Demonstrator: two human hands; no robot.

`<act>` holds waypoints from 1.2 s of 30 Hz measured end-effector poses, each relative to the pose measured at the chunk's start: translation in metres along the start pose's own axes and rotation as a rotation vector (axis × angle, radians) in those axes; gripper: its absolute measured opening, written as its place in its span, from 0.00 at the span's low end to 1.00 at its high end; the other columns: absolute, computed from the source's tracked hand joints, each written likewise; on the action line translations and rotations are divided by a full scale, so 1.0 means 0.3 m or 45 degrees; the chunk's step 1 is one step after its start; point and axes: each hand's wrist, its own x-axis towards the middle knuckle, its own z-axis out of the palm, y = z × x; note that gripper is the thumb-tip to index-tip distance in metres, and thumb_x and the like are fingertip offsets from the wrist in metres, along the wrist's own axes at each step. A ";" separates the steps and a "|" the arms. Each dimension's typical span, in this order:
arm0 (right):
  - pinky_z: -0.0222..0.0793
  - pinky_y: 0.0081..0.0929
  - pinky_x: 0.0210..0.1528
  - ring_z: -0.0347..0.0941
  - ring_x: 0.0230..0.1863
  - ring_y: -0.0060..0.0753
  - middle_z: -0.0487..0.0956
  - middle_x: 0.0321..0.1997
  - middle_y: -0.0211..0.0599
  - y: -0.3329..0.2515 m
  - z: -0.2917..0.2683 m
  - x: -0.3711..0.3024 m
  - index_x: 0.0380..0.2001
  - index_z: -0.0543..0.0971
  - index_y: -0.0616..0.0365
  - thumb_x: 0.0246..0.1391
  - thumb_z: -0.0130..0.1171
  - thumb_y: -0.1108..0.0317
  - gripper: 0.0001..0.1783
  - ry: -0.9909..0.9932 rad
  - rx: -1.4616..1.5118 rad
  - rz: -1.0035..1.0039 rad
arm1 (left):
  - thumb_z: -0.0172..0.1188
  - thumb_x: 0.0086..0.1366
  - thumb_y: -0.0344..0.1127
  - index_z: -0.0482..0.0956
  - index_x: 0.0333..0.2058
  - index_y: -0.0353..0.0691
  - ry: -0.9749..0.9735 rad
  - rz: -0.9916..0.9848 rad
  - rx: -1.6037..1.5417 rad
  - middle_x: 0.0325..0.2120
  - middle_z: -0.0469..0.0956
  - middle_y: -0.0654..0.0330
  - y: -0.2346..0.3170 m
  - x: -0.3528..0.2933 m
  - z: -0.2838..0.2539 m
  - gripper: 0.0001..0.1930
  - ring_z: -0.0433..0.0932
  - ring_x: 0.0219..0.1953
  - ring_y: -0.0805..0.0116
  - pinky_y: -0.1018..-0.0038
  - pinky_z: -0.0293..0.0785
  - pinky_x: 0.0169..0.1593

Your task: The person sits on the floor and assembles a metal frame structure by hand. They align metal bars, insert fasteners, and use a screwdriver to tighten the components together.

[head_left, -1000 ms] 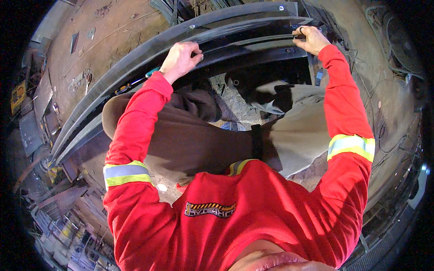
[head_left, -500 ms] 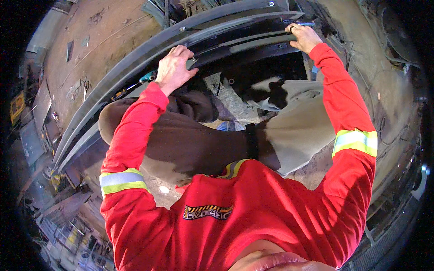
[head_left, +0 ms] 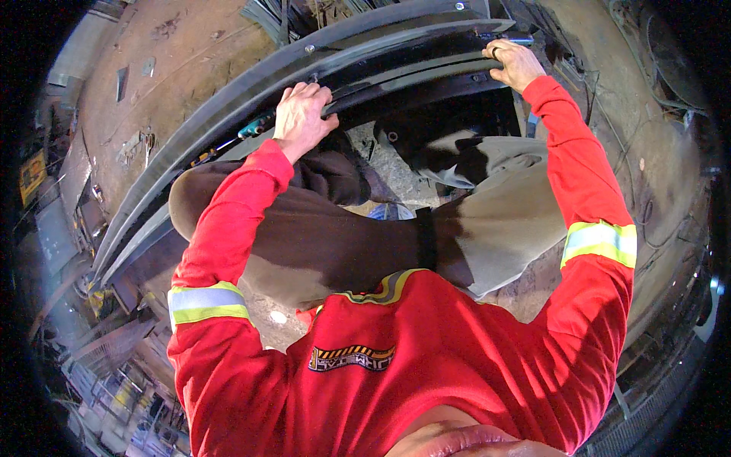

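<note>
Head view showed a long curved metal channel [head_left: 381, 28] lying across the front of the person's legs. Two bolt heads [head_left: 309, 49] already sat in its outer flange; whether the inner rail [head_left: 426, 70] was fastened could not be judged. The left hand [head_left: 303, 114] bent its fingers over the channel, its grip hidden behind the knuckles. The right hand [head_left: 519, 64] curled at the rail's right end, beside a silvery cylinder [head_left: 520, 39]; what it pinched, if anything, could not be told. Like a tray, the dark trough apparently held a teal-handled tool [head_left: 256, 127] and a yellow-handled one [head_left: 204, 157]. Beyond lay a brown floor [head_left: 183, 76].
</note>
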 end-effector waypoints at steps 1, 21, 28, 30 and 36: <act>0.69 0.32 0.51 0.72 0.48 0.40 0.75 0.42 0.37 -0.002 -0.001 0.001 0.37 0.77 0.62 0.36 0.64 0.72 0.19 0.001 -0.011 -0.006 | 0.69 0.42 0.37 0.78 0.31 0.38 -0.047 -0.015 0.004 0.30 0.76 0.58 -0.001 0.005 -0.003 0.17 0.74 0.40 0.58 0.66 0.69 0.45; 0.69 0.32 0.48 0.71 0.45 0.41 0.73 0.37 0.38 -0.007 0.004 0.002 0.32 0.77 0.65 0.36 0.63 0.72 0.16 0.056 0.023 -0.041 | 0.62 0.47 0.35 0.78 0.29 0.40 -0.266 0.386 0.630 0.30 0.76 0.59 0.029 0.043 -0.014 0.10 0.73 0.41 0.63 0.69 0.66 0.47; 0.69 0.33 0.48 0.71 0.44 0.42 0.72 0.38 0.38 -0.008 -0.002 0.002 0.31 0.74 0.64 0.36 0.64 0.71 0.16 0.024 0.013 -0.092 | 0.65 0.43 0.35 0.76 0.28 0.38 -0.277 0.446 0.471 0.29 0.75 0.58 0.009 0.052 -0.028 0.12 0.73 0.38 0.61 0.68 0.68 0.44; 0.69 0.33 0.49 0.71 0.46 0.42 0.72 0.39 0.37 -0.012 0.007 0.007 0.34 0.73 0.62 0.36 0.64 0.71 0.18 0.051 -0.045 -0.088 | 0.66 0.43 0.36 0.75 0.28 0.38 -0.206 0.423 0.427 0.29 0.74 0.57 -0.008 0.045 -0.020 0.14 0.73 0.38 0.60 0.67 0.68 0.42; 0.70 0.33 0.51 0.71 0.48 0.41 0.72 0.44 0.37 -0.005 0.055 -0.006 0.41 0.72 0.60 0.35 0.65 0.72 0.24 0.171 -0.267 -0.160 | 0.67 0.48 0.47 0.73 0.33 0.37 -0.066 0.155 0.440 0.31 0.73 0.55 0.055 0.022 0.007 0.21 0.73 0.38 0.58 0.65 0.68 0.41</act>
